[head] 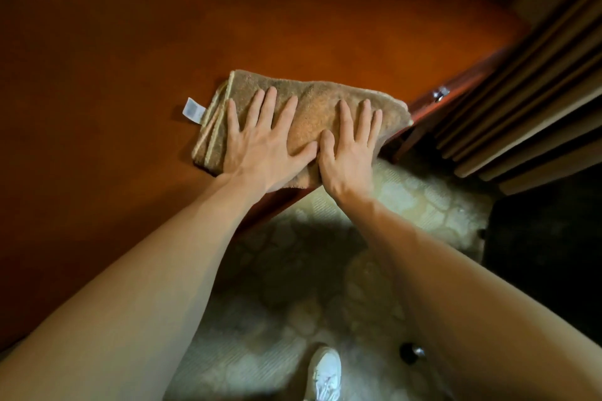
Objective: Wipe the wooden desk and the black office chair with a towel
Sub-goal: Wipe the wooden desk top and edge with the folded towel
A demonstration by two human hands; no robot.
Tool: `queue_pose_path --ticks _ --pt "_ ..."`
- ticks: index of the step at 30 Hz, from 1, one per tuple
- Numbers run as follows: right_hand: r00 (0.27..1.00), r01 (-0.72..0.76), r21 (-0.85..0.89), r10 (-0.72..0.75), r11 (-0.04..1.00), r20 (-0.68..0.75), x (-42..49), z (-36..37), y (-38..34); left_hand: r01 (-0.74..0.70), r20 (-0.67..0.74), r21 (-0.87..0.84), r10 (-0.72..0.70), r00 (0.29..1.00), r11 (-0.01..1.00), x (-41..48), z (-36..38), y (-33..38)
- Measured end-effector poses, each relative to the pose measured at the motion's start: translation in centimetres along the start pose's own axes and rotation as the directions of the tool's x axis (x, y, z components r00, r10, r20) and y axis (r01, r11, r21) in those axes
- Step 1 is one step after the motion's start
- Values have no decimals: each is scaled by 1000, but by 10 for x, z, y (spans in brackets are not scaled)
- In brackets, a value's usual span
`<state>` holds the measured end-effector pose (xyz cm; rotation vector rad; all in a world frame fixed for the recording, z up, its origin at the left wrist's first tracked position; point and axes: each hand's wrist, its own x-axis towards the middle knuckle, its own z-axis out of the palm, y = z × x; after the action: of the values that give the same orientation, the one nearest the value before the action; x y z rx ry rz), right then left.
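Observation:
A folded tan towel with a white label lies on the reddish-brown wooden desk, close to the desk's near right edge. My left hand presses flat on the towel's left half, fingers spread and straight. Beside it, my right hand presses flat on the right half, and the two thumbs almost touch. The towel's right end overhangs the desk edge slightly. A dark shape at the right edge is the black office chair, mostly out of view.
Brown pleated curtains hang to the right of the desk. A metal drawer knob shows on the desk's side. Below lies a pale patterned carpet, with my white shoe and a chair caster on it.

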<state>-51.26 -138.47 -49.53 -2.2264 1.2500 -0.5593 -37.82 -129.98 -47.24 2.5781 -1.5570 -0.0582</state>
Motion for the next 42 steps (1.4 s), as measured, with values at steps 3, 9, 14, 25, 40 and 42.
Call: queue_pose_path --ticks 3,9,14,25,40,42 --pt "990 -67 272 97 960 -102 -40 29 -25 -66 -25 10 66 997 998 -25 1 -23" --pt "931 -169 585 323 794 -169 -110 86 -97 -197 -2 -7 197 980 980 -83 -7 -87" --pt "883 -273 663 455 696 -113 -169 136 -153 -259 34 -12 259 965 966 -139 -23 -152" --pt "859 -306 659 497 687 -119 -242 179 -213 -299 38 -16 300 953 954 -199 -31 -219" --pt "840 -414 763 530 497 111 -372 235 -326 -397 86 24 394 915 918 -308 -54 -322" --pt "831 -438 771 535 463 152 -388 242 -343 -418 97 36 413 905 908 -324 -59 -337"
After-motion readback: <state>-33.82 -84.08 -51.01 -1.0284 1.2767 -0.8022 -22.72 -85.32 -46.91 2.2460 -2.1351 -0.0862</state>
